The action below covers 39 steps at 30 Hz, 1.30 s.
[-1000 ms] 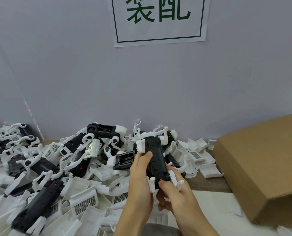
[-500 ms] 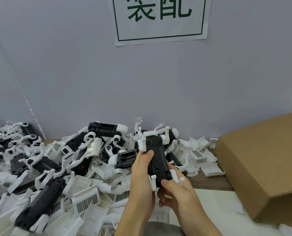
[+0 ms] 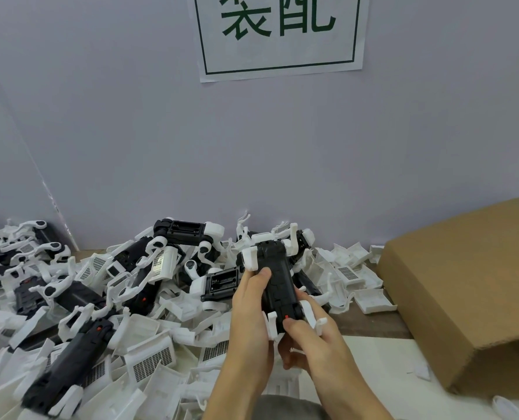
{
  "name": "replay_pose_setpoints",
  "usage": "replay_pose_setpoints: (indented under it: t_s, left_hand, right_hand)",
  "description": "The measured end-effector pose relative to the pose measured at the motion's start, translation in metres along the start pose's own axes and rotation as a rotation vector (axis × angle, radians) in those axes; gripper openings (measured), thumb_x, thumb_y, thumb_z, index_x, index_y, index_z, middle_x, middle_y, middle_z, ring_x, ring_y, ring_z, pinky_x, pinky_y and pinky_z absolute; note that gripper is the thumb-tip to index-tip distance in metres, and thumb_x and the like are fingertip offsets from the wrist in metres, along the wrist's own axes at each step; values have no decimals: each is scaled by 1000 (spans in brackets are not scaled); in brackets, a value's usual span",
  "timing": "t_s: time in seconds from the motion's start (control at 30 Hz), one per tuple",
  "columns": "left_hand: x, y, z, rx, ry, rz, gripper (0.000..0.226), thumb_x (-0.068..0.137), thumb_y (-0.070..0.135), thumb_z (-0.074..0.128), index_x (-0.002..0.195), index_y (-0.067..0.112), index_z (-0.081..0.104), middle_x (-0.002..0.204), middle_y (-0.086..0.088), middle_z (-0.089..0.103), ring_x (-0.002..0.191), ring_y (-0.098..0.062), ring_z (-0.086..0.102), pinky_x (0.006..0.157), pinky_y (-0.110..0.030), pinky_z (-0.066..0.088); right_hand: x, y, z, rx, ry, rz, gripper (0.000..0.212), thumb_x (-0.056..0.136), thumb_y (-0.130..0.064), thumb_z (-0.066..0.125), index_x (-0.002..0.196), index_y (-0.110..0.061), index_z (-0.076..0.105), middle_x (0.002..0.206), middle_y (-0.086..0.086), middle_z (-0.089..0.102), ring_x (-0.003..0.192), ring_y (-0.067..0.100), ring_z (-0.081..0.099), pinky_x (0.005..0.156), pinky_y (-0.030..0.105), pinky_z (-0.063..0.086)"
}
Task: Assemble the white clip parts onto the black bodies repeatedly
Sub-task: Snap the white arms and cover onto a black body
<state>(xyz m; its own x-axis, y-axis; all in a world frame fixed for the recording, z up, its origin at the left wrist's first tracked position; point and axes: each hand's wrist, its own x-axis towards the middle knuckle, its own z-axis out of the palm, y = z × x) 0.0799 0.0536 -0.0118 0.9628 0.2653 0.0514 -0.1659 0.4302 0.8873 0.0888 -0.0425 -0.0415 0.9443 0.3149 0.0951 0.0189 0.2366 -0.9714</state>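
Observation:
Both hands hold one black body (image 3: 278, 283) upright in front of me, above the table's near edge. White clip parts (image 3: 250, 258) sit on its upper and lower corners. My left hand (image 3: 249, 316) grips its left side, thumb lying on the black face. My right hand (image 3: 309, 344) grips the lower end, thumb pressing by a small red dot. Loose white clip parts (image 3: 149, 356) and more black bodies (image 3: 67, 359) lie heaped to the left and behind.
A brown cardboard box (image 3: 464, 292) stands at the right, close to my right hand. A grey wall (image 3: 131, 131) with a white paper sign (image 3: 279, 34) closes the back. The heap covers the table from the left edge to the middle.
The hands and the black body stay almost where they were. The whole scene has shifted slightly in the view; the grip looks the same.

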Motion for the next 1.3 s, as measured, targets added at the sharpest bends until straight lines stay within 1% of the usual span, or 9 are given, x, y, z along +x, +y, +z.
replay_pose_setpoints:
  t_s: [0.13, 0.23, 0.33, 0.53, 0.67, 0.8, 0.97, 1.07, 1.3]
  left_hand:
    - [-3, 2, 0, -135, -42, -96, 45, 98, 40, 45, 114, 4, 66, 90, -17, 66, 67, -24, 63, 44, -27, 46]
    - [-1, 4, -1, -203, -59, -11, 34, 90, 31, 54, 115, 13, 70, 100, -19, 70, 78, -25, 69, 53, -29, 54]
    - [1, 7, 0, -213, -92, 93, 41, 85, 25, 70, 122, 7, 64, 101, -18, 71, 88, -29, 70, 72, -37, 59]
    - [4, 9, 1, -201, -68, 108, 34, 74, 29, 74, 96, 3, 74, 80, -12, 67, 71, -21, 64, 64, -27, 58]
    - [2, 11, 7, 43, -43, 195, 32, 76, 26, 85, 101, 10, 72, 93, -9, 78, 82, -26, 75, 70, -33, 61]
    - [-1, 9, 15, 402, 37, 349, 23, 75, 29, 89, 87, 23, 71, 76, 5, 73, 69, -9, 69, 60, -22, 54]
    - [-2, 9, 16, 543, -94, 373, 32, 80, 16, 81, 105, 32, 70, 96, 6, 73, 90, -14, 70, 79, -38, 61]
    - [-5, 11, 17, 526, -276, 367, 49, 88, 2, 69, 126, 33, 65, 110, 6, 74, 102, -12, 71, 81, -32, 62]
    - [-3, 10, 15, 581, -303, 393, 38, 93, 6, 65, 119, 34, 70, 104, 3, 76, 94, -20, 71, 84, -42, 61]
  right_hand:
    - [0, -4, -2, 55, 5, -2, 40, 80, -26, 63, 113, -47, 68, 77, 4, 71, 63, 19, 62, 61, 29, 51]
    - [3, -9, -7, 49, 13, -44, 30, 93, -21, 64, 107, -47, 70, 89, 8, 76, 69, 22, 69, 63, 32, 54]
    - [7, -18, -20, 76, 93, -60, 30, 80, -27, 68, 109, -34, 71, 95, 9, 77, 78, 26, 74, 65, 35, 56]
    - [8, -37, -44, 3, 181, -162, 32, 95, -7, 57, 100, -33, 75, 101, 3, 74, 93, 23, 68, 79, 44, 52]
    - [3, -53, -40, -191, 203, -295, 29, 96, -6, 61, 92, -28, 79, 95, -10, 76, 95, 4, 68, 80, 19, 48]
    - [0, -60, -27, -303, 164, -338, 29, 99, -9, 55, 91, -24, 78, 91, -12, 77, 93, 1, 69, 74, 7, 48]
    - [1, -58, -19, -376, 211, -348, 8, 93, -28, 67, 97, -31, 73, 91, -12, 76, 89, 10, 71, 76, 35, 60]
    - [2, -56, -20, -424, 303, -360, 10, 91, -24, 71, 97, -32, 73, 87, -15, 76, 84, 7, 72, 72, 41, 61]
    - [7, -48, -31, -375, 411, -348, 21, 98, -14, 61, 95, -29, 76, 83, -16, 76, 78, 4, 70, 61, 13, 51]
